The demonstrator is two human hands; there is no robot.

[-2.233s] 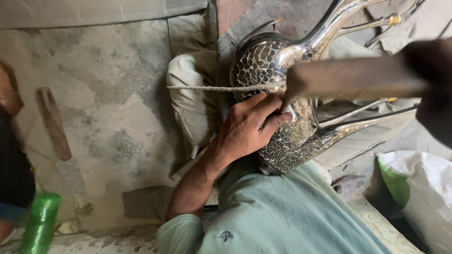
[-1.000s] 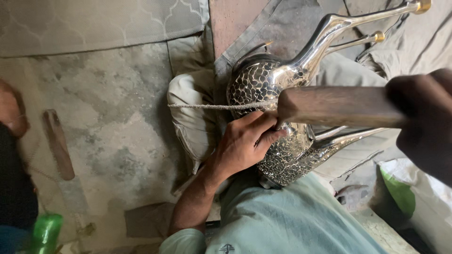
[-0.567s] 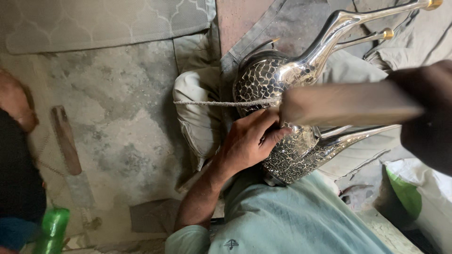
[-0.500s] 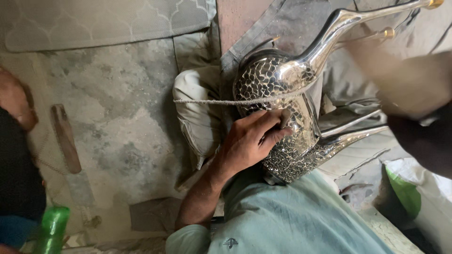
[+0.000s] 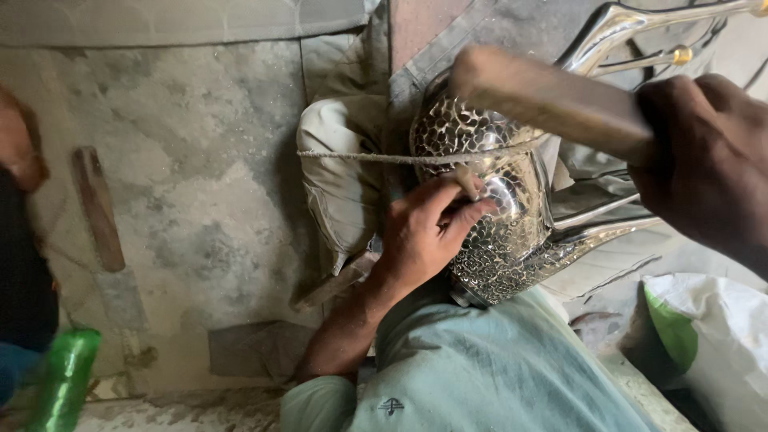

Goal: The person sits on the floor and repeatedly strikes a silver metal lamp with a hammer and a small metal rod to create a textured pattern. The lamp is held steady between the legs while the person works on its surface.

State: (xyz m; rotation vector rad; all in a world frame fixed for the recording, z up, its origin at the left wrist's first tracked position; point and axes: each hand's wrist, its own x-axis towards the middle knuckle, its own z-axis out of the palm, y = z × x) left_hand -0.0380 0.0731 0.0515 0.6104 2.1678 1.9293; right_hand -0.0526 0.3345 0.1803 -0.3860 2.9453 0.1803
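A shiny silver metal vessel [image 5: 512, 232] with a hammered scale pattern lies against my light green trouser leg [image 5: 480, 376]. A thin cord [image 5: 352, 157] runs across it to a pale cloth pad [image 5: 336, 176]. My left hand [image 5: 420, 236] rests on the vessel and pinches a small metal punch [image 5: 470, 181] against its surface. My right hand [image 5: 704, 164] grips a thick wooden stick [image 5: 544, 96], held tilted above the vessel's upper part. The stick's far end is a little above the punch, apart from it.
A green plastic bottle [image 5: 60, 384] stands at the lower left. A flat wooden piece [image 5: 98, 208] lies on the dusty stone floor [image 5: 200, 160]. A white and green sack [image 5: 704, 344] sits at the lower right. Part of another person [image 5: 16, 152] shows at the left edge.
The wooden stick lay level beside the punch before; now my right hand has lifted it and tilted it over the vessel. My left hand has stayed on the vessel with the punch.
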